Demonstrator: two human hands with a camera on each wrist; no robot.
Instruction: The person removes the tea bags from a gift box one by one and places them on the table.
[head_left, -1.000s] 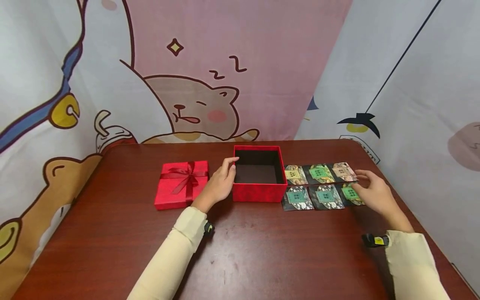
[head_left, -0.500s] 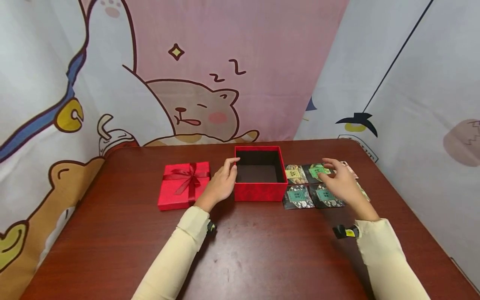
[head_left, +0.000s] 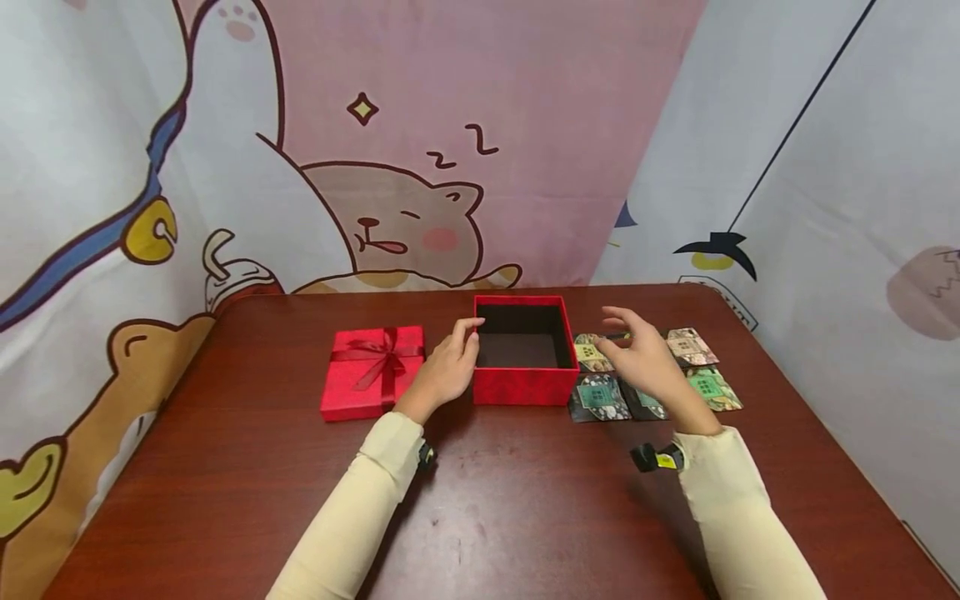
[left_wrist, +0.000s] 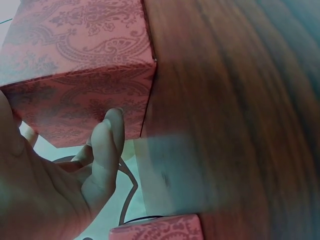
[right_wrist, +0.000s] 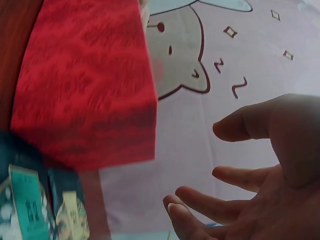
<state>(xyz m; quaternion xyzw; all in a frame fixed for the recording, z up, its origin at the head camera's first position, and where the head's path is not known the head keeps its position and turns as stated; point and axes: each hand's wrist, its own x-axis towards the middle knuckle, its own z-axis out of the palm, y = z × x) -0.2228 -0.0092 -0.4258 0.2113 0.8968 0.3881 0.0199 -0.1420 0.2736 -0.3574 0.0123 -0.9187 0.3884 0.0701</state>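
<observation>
A red patterned box (head_left: 525, 387) with a dark inside stands uncovered on the table. My left hand (head_left: 447, 367) touches its left wall, one fingertip at the rim; in the left wrist view my fingers (left_wrist: 103, 150) lie beside the patterned side. My right hand (head_left: 639, 354) hovers right of the box, thumb and fingers apart, nothing between them. Beneath and around it lie flat printed packets in two rows: a yellow-labelled one (head_left: 589, 353), teal-labelled ones (head_left: 600, 397), a pink one (head_left: 690, 346) and a green one (head_left: 712, 389). The right hand partly hides some.
A red lid (head_left: 360, 392) with a dark red ribbon bow (head_left: 382, 360) lies left of the box. The brown wooden table (head_left: 510, 517) meets a cartoon-printed cloth (head_left: 540, 150) at the back and sides.
My right hand has moved left from the far-right packets toward the box, uncovering the pink and green packets. My left hand stays at the box's left wall.
</observation>
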